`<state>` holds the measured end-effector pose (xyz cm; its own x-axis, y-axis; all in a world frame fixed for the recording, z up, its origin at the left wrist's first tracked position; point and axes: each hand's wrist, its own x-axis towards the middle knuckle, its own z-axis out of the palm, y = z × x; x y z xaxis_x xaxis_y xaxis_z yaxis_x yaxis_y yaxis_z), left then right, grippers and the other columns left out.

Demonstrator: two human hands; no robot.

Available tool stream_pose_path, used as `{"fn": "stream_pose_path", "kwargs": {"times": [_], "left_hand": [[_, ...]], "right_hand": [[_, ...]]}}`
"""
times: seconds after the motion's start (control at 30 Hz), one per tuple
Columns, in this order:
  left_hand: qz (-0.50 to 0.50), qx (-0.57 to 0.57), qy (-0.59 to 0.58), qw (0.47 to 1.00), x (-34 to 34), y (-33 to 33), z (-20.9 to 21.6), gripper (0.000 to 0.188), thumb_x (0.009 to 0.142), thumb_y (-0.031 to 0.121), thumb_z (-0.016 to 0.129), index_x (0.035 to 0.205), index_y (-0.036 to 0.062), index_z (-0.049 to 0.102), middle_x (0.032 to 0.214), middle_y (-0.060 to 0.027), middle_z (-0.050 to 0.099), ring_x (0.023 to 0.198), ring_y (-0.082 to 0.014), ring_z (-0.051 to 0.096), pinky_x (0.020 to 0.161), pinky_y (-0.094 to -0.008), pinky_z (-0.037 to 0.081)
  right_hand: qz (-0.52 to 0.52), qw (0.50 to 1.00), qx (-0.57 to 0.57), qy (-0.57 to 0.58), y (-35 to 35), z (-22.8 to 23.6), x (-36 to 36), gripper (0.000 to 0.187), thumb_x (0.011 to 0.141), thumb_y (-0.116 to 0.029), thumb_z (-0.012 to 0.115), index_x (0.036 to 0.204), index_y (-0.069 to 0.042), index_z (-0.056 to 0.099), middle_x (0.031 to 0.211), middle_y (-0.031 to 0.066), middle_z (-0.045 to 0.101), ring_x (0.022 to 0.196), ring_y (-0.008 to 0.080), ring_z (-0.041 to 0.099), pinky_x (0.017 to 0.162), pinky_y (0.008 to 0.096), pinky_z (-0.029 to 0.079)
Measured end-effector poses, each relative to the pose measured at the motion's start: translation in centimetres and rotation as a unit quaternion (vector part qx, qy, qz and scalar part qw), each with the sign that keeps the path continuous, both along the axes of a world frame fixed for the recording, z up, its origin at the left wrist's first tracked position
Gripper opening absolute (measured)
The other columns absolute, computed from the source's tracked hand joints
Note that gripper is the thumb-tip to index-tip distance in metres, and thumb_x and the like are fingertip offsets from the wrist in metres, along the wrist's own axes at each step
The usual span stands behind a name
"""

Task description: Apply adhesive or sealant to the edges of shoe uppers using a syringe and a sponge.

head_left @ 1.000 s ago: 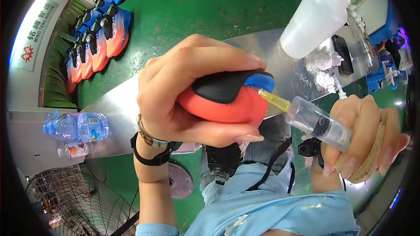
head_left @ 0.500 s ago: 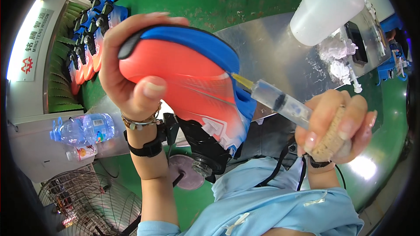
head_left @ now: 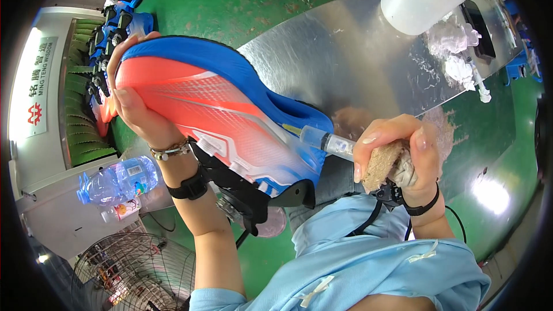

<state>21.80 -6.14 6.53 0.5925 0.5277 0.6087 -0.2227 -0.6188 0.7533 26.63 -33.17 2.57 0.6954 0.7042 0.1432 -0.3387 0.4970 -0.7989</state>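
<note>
My left hand (head_left: 135, 95) is wrapped round the toe of a sports shoe (head_left: 213, 103), holding it on its side above the metal table. The shoe has an orange-red and white upper, a blue sole along its upper edge, and a black part with a round knob below. My right hand (head_left: 397, 158) grips a clear syringe (head_left: 337, 145), along with a crumpled tan cloth-like wad (head_left: 383, 167). The syringe's yellow-green tip (head_left: 292, 129) lies against the shoe's side by the blue sole; whether it touches is hard to tell.
On the metal table (head_left: 345, 52) stand a white tub (head_left: 426, 0), crumpled white paper (head_left: 458, 52) and a dark phone (head_left: 478, 29). Similar shoes (head_left: 118, 23) line the far left. Near left are a large plastic bottle (head_left: 124, 179) and a wire-caged fan (head_left: 138, 270).
The shoe has swung and shifted left and down, now showing more of its side and heel. My right hand has moved left with the syringe, its tip staying close to the shoe.
</note>
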Motion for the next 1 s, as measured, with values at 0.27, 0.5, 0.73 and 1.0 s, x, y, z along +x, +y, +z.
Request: {"fn": "stream_pose_path", "kwargs": {"times": [0.27, 0.5, 0.73, 1.0], "left_hand": [[0.033, -0.038, 0.016, 0.999, -1.0, 3.3, -1.9, 0.055, 0.087, 0.048, 0.035, 0.11, -0.0002, 0.048, 0.104, -0.0138, 0.055, 0.094, -0.0189, 0.052, 0.085, -0.0297, 0.04], [0.173, 0.035, 0.057, 0.983, -1.2, 5.9, -3.9, 0.044, 0.093, 0.034, 0.031, 0.103, -0.0029, 0.052, 0.088, -0.003, 0.05, 0.081, -0.0108, 0.043, 0.075, -0.0253, 0.035], [0.135, -0.023, 0.08, 0.987, -2.5, 9.0, -5.9, 0.033, 0.091, 0.029, 0.044, 0.094, -0.0011, 0.058, 0.087, -0.0022, 0.054, 0.079, -0.0088, 0.048, 0.073, -0.0229, 0.039], [0.042, -0.355, 0.097, 0.929, -4.9, 6.0, -7.3, 0.029, 0.088, 0.026, 0.05, 0.097, -0.0004, 0.059, 0.088, -0.0056, 0.061, 0.073, -0.0104, 0.058, 0.064, -0.0231, 0.049]], "right_hand": [[0.006, 1.0, -0.012, -0.026, -1.3, -0.9, -0.4, 0.042, 0.09, -0.022, 0.032, 0.095, 0.01, 0.058, 0.068, 0.0147, 0.058, 0.053, 0.0136, 0.052, 0.051, 0.0252, 0.04], [-0.005, 0.997, -0.056, -0.061, -2.7, -1.8, -0.4, 0.042, 0.09, -0.021, 0.03, 0.095, 0.01, 0.057, 0.066, 0.0145, 0.058, 0.051, 0.0133, 0.052, 0.049, 0.0251, 0.041], [-0.012, 0.995, -0.065, -0.076, -3.2, -2.5, -0.1, 0.04, 0.091, -0.019, 0.029, 0.096, 0.008, 0.058, 0.066, 0.0133, 0.058, 0.05, 0.0126, 0.051, 0.048, 0.0245, 0.041], [-0.07, 0.996, -0.061, 0.0, -0.7, -3.3, -0.3, 0.037, 0.093, -0.021, 0.029, 0.1, 0.003, 0.057, 0.074, 0.0074, 0.059, 0.057, 0.0074, 0.052, 0.047, 0.0195, 0.042]]}}
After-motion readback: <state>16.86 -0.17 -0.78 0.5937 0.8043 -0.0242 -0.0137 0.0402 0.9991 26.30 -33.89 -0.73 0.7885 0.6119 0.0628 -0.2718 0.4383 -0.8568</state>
